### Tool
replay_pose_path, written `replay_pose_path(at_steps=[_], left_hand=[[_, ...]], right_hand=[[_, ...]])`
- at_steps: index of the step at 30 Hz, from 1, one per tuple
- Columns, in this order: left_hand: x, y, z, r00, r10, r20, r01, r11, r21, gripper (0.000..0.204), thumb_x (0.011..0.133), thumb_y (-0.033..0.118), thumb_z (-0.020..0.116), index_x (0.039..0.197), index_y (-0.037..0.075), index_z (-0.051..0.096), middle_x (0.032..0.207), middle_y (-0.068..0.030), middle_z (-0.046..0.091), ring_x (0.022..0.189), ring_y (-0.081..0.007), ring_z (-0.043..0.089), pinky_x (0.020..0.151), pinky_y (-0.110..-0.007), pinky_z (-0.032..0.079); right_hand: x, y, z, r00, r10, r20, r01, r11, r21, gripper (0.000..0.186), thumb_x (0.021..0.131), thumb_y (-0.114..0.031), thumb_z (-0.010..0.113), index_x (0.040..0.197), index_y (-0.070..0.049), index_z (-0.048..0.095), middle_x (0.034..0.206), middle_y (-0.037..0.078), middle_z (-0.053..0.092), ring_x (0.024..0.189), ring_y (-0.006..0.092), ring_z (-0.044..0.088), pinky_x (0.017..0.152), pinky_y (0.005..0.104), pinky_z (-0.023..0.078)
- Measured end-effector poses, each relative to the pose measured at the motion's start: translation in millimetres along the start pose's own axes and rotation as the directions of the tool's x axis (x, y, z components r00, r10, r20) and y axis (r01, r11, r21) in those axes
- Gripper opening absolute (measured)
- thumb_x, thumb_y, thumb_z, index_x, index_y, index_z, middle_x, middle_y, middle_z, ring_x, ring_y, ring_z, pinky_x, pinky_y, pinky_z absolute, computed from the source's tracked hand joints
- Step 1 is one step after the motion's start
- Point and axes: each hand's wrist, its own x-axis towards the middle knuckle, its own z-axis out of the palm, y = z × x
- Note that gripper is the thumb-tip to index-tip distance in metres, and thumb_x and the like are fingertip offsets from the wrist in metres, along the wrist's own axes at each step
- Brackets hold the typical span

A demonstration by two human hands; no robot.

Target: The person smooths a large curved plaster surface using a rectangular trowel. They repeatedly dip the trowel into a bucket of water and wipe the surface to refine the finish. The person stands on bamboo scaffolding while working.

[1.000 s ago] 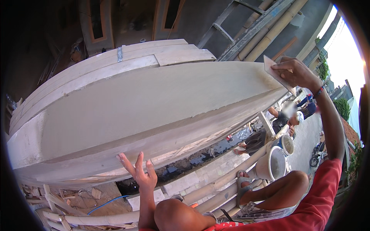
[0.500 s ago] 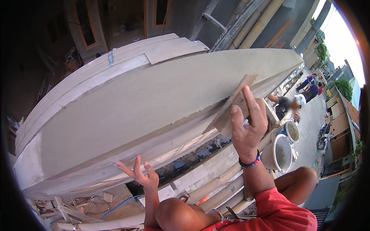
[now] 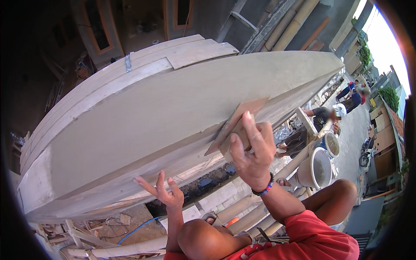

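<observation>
Smoothing looks underway: the right hand point(image 3: 253, 158) pinches a flat wooden float point(image 3: 234, 125) against the grey plastered slab point(image 3: 173, 112), the left hand point(image 3: 167, 195) spread empty, so steady even pressure seems needed next.

You had no package, label, sign or screen anywhere in view
</observation>
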Motion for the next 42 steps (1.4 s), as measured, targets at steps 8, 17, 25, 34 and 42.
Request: replay_pose_path(at_steps=[8, 17, 25, 34, 42], left_hand=[[-2, -6, -10, 0.999, 0.016, 0.035, -0.017, 0.999, 0.029, 0.030, 0.092, 0.013, 0.055, 0.120, 0.002, 0.059, 0.154, -0.0330, 0.010, 0.143, -0.0510, 0.007, 0.112, -0.062, 0.011], [-1, -6, -15, 0.998, 0.011, 0.067, -0.012, 1.000, 0.016, 0.029, 0.095, 0.016, 0.054, 0.119, 0.001, 0.061, 0.154, -0.0328, 0.011, 0.143, -0.0521, 0.007, 0.112, -0.063, 0.012], [0, -2, -15, 0.997, 0.002, 0.077, -0.001, 1.000, -0.010, 0.029, 0.095, 0.018, 0.054, 0.118, 0.002, 0.062, 0.154, -0.0318, 0.012, 0.143, -0.0520, 0.006, 0.112, -0.063, 0.012], [1, -3, -18, 0.996, 0.004, 0.089, -0.002, 1.000, -0.018, 0.029, 0.096, 0.018, 0.054, 0.119, 0.003, 0.062, 0.154, -0.0319, 0.012, 0.143, -0.0519, 0.007, 0.112, -0.063, 0.012], [-5, -6, -18, 0.995, 0.016, 0.095, -0.017, 1.000, 0.010, 0.029, 0.095, 0.016, 0.055, 0.120, 0.003, 0.060, 0.154, -0.0320, 0.013, 0.143, -0.0513, 0.009, 0.112, -0.063, 0.012]], right_hand=[[1, -6, -17, 0.998, -0.055, -0.022, 0.056, 0.998, 0.024, 0.052, 0.072, 0.002, 0.070, 0.124, 0.001, 0.061, 0.083, 0.012, 0.053, 0.069, 0.0190, 0.051, 0.062, 0.0281, 0.044], [-42, -15, 1, 0.984, 0.004, 0.178, -0.008, 1.000, 0.024, 0.056, 0.067, 0.003, 0.072, 0.122, -0.005, 0.064, 0.075, 0.009, 0.045, 0.061, 0.0196, 0.048, 0.053, 0.0305, 0.042], [-29, -41, 20, 0.983, -0.023, 0.185, 0.021, 1.000, 0.015, 0.057, 0.068, 0.001, 0.072, 0.124, -0.002, 0.062, 0.078, 0.011, 0.047, 0.063, 0.0183, 0.049, 0.055, 0.0285, 0.042], [0, -34, 16, 0.998, -0.038, 0.040, 0.036, 0.999, 0.034, 0.057, 0.070, 0.002, 0.072, 0.125, -0.003, 0.061, 0.081, 0.011, 0.052, 0.067, 0.0193, 0.050, 0.056, 0.0289, 0.043], [-21, -35, 7, 0.999, -0.049, 0.014, 0.047, 0.994, 0.103, 0.057, 0.067, 0.002, 0.073, 0.122, -0.008, 0.064, 0.081, 0.011, 0.051, 0.060, 0.0213, 0.048, 0.053, 0.0307, 0.044]])
